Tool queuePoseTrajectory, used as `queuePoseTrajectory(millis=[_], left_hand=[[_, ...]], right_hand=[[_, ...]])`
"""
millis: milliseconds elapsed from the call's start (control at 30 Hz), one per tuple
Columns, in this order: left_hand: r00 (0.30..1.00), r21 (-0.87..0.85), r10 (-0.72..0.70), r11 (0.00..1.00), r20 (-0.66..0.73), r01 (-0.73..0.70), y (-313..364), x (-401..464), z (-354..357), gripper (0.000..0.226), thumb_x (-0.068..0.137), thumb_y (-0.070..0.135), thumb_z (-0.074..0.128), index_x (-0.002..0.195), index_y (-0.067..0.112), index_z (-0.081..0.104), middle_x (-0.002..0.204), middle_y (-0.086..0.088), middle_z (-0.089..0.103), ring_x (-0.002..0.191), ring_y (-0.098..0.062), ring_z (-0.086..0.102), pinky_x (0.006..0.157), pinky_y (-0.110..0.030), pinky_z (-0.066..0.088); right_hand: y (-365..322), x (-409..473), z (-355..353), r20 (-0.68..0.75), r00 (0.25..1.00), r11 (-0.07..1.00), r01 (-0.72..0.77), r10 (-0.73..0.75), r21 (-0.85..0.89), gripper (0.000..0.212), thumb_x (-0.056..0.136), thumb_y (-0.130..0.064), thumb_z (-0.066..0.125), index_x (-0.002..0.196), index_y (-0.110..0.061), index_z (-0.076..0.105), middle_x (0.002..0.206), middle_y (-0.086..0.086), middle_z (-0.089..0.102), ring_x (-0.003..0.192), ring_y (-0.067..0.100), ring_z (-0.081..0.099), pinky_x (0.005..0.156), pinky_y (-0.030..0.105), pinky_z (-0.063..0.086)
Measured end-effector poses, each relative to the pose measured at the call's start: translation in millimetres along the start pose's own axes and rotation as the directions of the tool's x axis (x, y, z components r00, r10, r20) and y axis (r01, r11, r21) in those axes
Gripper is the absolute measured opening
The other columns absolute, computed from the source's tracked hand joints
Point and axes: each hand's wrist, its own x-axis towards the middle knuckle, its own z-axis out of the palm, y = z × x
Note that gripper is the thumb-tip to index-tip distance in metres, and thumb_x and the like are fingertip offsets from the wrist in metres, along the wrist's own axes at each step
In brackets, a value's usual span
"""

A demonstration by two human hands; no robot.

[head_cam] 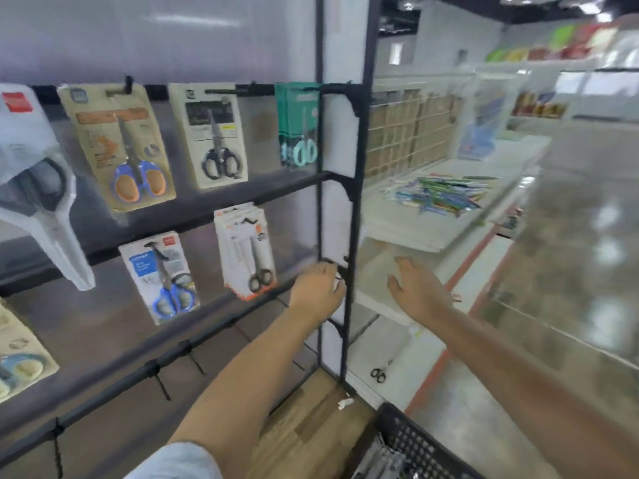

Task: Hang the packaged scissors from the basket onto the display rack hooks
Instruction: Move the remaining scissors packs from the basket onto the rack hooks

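The left hand (pixel 316 292) is curling near the display rack (pixel 347 236) post, holding nothing clearly visible; the right hand (pixel 416 288) is hovering spread and empty. A blind reach for the basket (pixel 411 440) is risking a fumble.

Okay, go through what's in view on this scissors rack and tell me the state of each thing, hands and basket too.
Left hand: at the rack's right post, fingers curled; grip unclear.
Right hand: open, empty, reaching right of the rack.
Orange-handled scissors pack: hanging, top row.
Black-handled scissors pack: hanging, top row.
Teal scissors packs: hanging, stacked.
Blue-handled scissors pack: hanging, second row.
Orange-edged packs: hanging, stacked.
Bottom-row hooks: empty.
Black basket: on floor.
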Motion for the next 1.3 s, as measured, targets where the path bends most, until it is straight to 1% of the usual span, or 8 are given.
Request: queuePoseTrajectory(millis=[300,400,500,633,767,933,1067,1300], left_hand=[[0.924,-0.090,0.374,0.926,0.082,-0.366,151.6,-63.0,58.1,0.038,0.096,0.023,0.041,0.127,0.002,0.048,0.127,-0.014,0.052,0.119,-0.030,0.046,0.096,-0.035,0.035],[0.887,-0.133,0.434,0.899,0.157,-0.416,181.7,-92.9,85.0,0.036,0.097,0.021,0.042,0.127,0.002,0.048,0.127,-0.015,0.052,0.118,-0.030,0.047,0.096,-0.036,0.036],[0.846,-0.182,0.468,0.882,0.254,-0.434,195.6,-118.8,111.2,0.036,0.096,0.020,0.044,0.126,0.001,0.049,0.128,-0.016,0.051,0.118,-0.029,0.048,0.093,-0.034,0.037],[0.795,-0.217,0.488,0.873,0.361,-0.437,186.7,-138.4,150.0,0.023,0.094,0.019,0.042,0.106,0.002,0.052,0.109,-0.013,0.054,0.105,-0.029,0.050,0.075,-0.029,0.032],[0.779,-0.217,0.462,0.887,0.423,-0.409,156.5,-144.3,186.7,0.025,0.098,0.021,0.038,0.113,0.006,0.052,0.115,-0.005,0.053,0.112,-0.021,0.048,0.087,-0.029,0.033],[0.732,-0.171,0.300,0.954,0.612,-0.248,98.3,-140.5,259.0,0.027,0.096,0.019,0.040,0.114,0.004,0.053,0.119,-0.012,0.055,0.114,-0.025,0.048,0.094,-0.031,0.036],[0.697,-0.148,0.278,0.959,0.660,-0.242,54.0,-127.0,311.1,0.024,0.096,0.019,0.040,0.115,0.009,0.052,0.120,-0.006,0.053,0.112,-0.018,0.047,0.089,-0.026,0.038],[0.681,-0.149,0.226,0.974,0.697,-0.171,-0.5,-103.2,456.3,0.016,0.095,0.022,0.041,0.101,0.013,0.052,0.103,0.000,0.051,0.099,-0.015,0.050,0.081,-0.027,0.043]], right_hand=[[96.0,-164.0,-46.2,-0.079,0.947,0.950,-0.311,0.310,0.005,0.044,0.094,-0.019,0.046,0.135,-0.003,0.041,0.132,0.016,0.047,0.116,0.037,0.051,0.088,0.037,0.040],[120.2,-212.9,-45.4,-0.069,0.916,0.918,-0.397,0.396,0.000,0.044,0.093,-0.017,0.047,0.133,-0.002,0.043,0.123,0.020,0.052,0.103,0.040,0.056,0.080,0.039,0.043],[138.9,-252.0,-34.8,-0.030,0.863,0.864,-0.504,0.504,0.011,0.045,0.093,-0.020,0.048,0.136,-0.005,0.043,0.127,0.018,0.052,0.107,0.036,0.054,0.086,0.038,0.044],[153.2,-287.0,-3.6,0.010,0.795,0.795,-0.607,0.607,0.001,0.046,0.095,-0.022,0.046,0.137,-0.005,0.041,0.133,0.015,0.049,0.108,0.031,0.054,0.082,0.034,0.044],[153.7,-305.3,52.5,0.132,0.719,0.722,-0.691,0.682,0.039,0.035,0.095,-0.018,0.045,0.128,-0.004,0.047,0.119,0.014,0.056,0.101,0.027,0.055,0.079,0.032,0.044],[151.8,-301.6,138.0,0.268,0.654,0.675,-0.738,0.708,0.017,0.039,0.095,-0.017,0.043,0.133,-0.008,0.043,0.130,0.008,0.051,0.114,0.020,0.050,0.089,0.024,0.039],[161.2,-284.9,198.4,0.397,0.620,0.699,-0.711,0.677,-0.080,0.045,0.097,-0.022,0.041,0.140,-0.011,0.037,0.138,0.002,0.046,0.122,0.015,0.047,0.097,0.019,0.035],[222.4,-268.0,340.2,0.549,0.598,0.758,-0.644,0.584,-0.105,0.040,0.099,-0.027,0.037,0.138,-0.017,0.037,0.131,-0.002,0.050,0.115,0.015,0.050,0.093,0.026,0.041]])
